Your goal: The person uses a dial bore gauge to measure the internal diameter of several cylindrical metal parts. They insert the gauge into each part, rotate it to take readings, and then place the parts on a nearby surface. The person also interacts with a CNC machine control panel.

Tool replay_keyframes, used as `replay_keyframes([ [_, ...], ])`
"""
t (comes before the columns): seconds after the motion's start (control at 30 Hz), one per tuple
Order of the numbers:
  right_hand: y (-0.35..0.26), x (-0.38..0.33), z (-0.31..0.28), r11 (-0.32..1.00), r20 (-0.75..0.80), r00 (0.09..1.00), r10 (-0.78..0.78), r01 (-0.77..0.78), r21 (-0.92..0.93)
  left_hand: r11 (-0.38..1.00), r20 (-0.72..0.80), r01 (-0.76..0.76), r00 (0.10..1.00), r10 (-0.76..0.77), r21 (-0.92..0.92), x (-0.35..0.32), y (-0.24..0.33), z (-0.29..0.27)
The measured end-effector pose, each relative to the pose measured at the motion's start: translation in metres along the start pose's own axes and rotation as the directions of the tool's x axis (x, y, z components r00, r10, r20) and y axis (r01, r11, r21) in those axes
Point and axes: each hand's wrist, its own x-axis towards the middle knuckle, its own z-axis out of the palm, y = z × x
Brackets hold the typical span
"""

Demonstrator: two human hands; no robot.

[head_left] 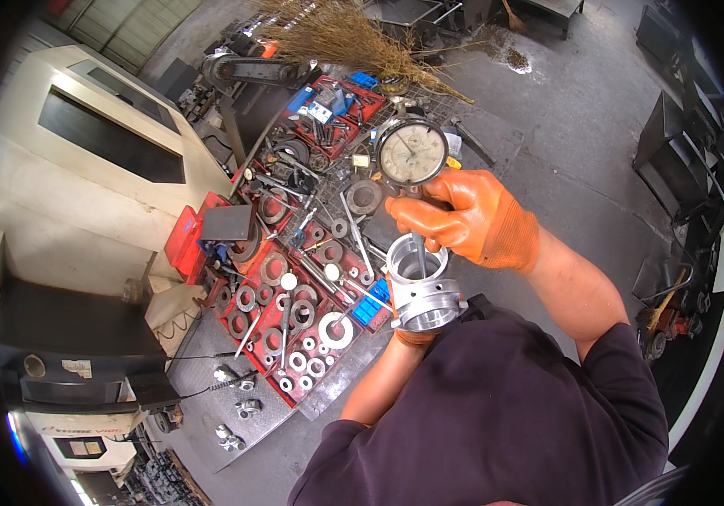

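Observation:
My right hand (463, 215), in an orange rubber glove, grips the stem of a dial bore gauge (411, 153). The gauge's round, pale dial tops the stem, and its lower rod reaches into the open bore of a shiny machined metal housing (429, 305). Underneath that housing is my left hand (413, 337), also orange-gloved and largely hidden behind the part, supporting it close to my body. Whether the gauge tip touches the bore wall is hidden.
Left of the housing, a workbench bears red trays (282, 371) of metal rings, gauges and rods, plus a blue block (370, 305). Several small metal parts (248, 408) lie on its near corner. A cream machine (92, 169) stands left; a twig broom (337, 42) lies beyond.

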Motion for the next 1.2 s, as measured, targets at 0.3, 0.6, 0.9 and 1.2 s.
replay_keyframes([
  [0.3,-0.001,0.002,-0.004,0.991,-0.015,0.996,-0.092,0.090,-0.099,0.837,-0.223,0.059,0.972,0.076,0.544,0.000,0.009,0.010],
  [0.6,0.000,0.000,-0.003,0.996,-0.018,0.998,-0.059,0.057,-0.074,0.974,-0.018,0.009,1.000,-0.005,0.225,0.001,0.005,-0.014],
  [0.9,-0.012,0.001,-0.010,0.983,0.056,0.984,0.169,-0.172,0.057,0.920,0.033,-0.044,0.999,0.034,0.389,0.000,0.004,-0.004],
  [1.2,0.000,0.000,-0.004,0.987,0.007,0.998,-0.059,0.059,-0.152,0.908,0.000,-0.051,0.998,0.056,0.416,-0.002,0.004,-0.015],
])
